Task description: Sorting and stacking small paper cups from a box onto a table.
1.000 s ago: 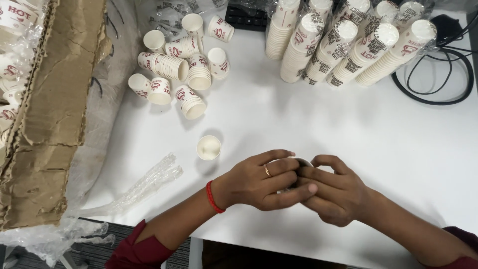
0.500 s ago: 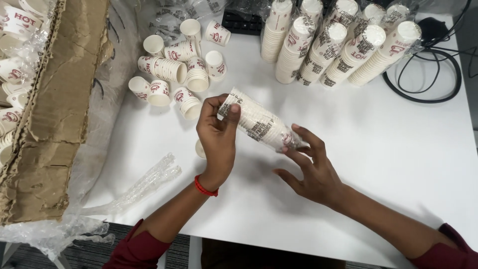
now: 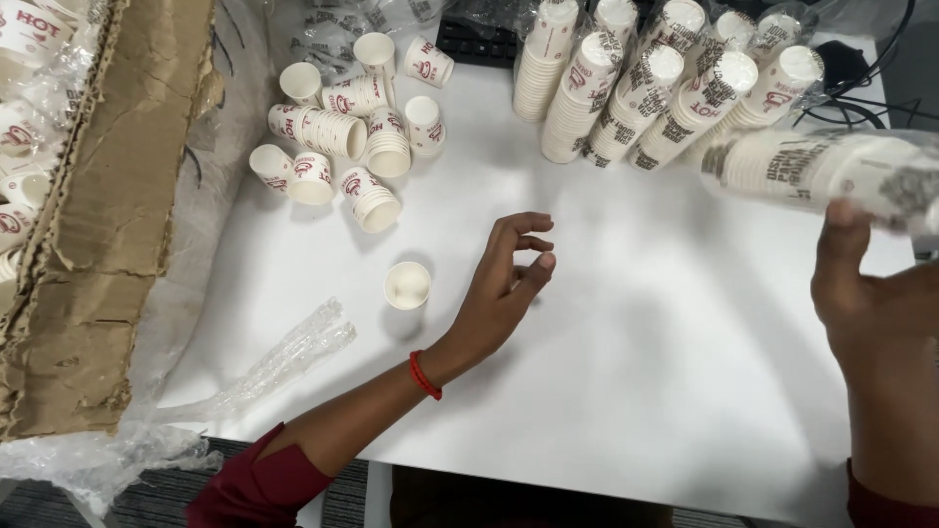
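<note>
A white table (image 3: 626, 391) fills most of the view. At its far edge several tall stacks of paper cups (image 3: 646, 83) lie leaning together, partly under clear plastic. To the left, short stacks and loose cups (image 3: 342, 137) lie scattered on their sides. An empty clear plastic sleeve (image 3: 284, 357) lies near the table's left edge. A torn cardboard box (image 3: 108, 215) lined with plastic stands just beside the table. A dark keyboard (image 3: 479, 44) and black cables (image 3: 861, 98) sit at the back.
</note>
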